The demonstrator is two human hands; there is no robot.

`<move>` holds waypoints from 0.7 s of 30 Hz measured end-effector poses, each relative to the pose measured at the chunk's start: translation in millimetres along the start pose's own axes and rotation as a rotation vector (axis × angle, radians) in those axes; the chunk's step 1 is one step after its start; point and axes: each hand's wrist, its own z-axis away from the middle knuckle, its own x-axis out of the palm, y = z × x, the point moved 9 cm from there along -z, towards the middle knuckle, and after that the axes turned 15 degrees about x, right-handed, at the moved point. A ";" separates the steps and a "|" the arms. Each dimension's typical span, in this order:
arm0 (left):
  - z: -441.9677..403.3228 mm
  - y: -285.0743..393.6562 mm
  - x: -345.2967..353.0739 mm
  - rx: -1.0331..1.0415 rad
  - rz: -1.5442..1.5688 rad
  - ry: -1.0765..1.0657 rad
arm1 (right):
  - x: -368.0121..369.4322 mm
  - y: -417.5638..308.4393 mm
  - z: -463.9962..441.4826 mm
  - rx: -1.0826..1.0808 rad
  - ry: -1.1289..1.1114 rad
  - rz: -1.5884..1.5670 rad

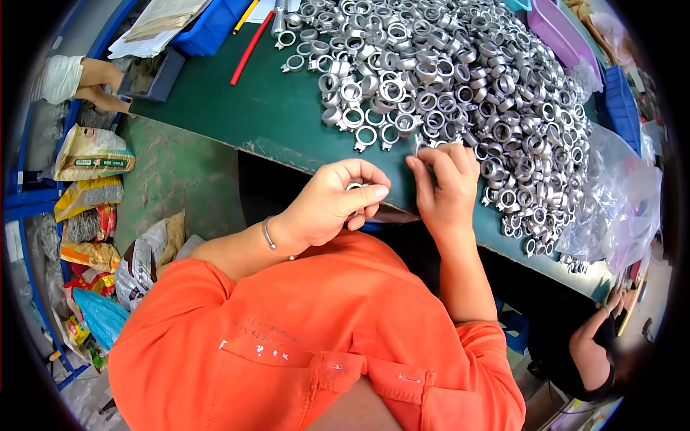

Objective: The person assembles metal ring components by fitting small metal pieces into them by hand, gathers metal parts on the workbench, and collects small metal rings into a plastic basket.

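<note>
My left hand (343, 195) is curled closed in front of my body at the table's near edge. A silver metal ring (354, 187) shows between its thumb and fingers, mostly covered by them. Bent over the table edge, my right hand (447, 183) has its thumb and forefinger drawn together at a small silver metal ring (416, 144), seen nearly edge-on. Just beyond the hands spreads a large heap of similar metal rings (365, 136), many with a small lug on the side.
The green table (208, 108) also carries a red pen (251, 50), a yellow pencil (246, 16), a blue bin (215, 29), a purple basket (564, 36) and clear plastic bags (618, 194). Sacks (93, 154) fill the left shelf. Other people are at left and lower right.
</note>
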 end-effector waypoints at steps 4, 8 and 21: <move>-3.3 8.5 -2.3 0.049 -0.136 0.044 | 4.5 9.3 19.3 0.276 -0.286 -0.505; -3.0 10.4 8.2 0.085 -0.190 -0.031 | -0.2 -11.5 31.2 0.029 -0.261 -0.512; 4.1 42.9 27.2 0.586 -0.587 -0.216 | 28.1 13.5 42.2 0.574 -0.575 -1.184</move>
